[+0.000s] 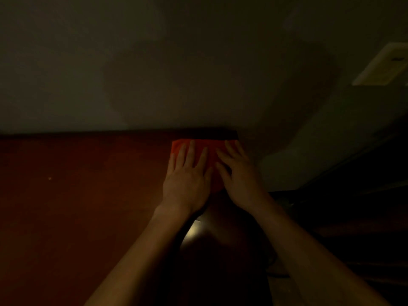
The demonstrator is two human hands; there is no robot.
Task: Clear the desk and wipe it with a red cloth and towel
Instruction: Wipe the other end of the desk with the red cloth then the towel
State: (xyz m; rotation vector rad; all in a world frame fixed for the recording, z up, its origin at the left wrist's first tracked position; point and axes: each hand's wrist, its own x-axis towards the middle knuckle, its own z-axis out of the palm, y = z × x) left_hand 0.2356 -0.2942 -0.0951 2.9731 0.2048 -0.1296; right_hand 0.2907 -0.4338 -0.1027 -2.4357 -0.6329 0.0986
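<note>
Dim scene. A pale wall (198, 62) rises right behind the tabletop (77, 184); a light wall plate (384, 65) sits at the upper right. Nothing blocks the cloth except the hands on it. The red cloth (212, 155) lies flat at the tabletop's far right corner, touching the wall edge, its long axis running left-right along the wall. It is bright orange-red and looks folded. The left hand (187, 175) and right hand (238, 173) press it with straight, spread fingers, gripping nothing.

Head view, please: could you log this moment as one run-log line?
phase: wiping | left hand: flat on red cloth | right hand: flat on red cloth | place: desk far right corner, by wall
</note>
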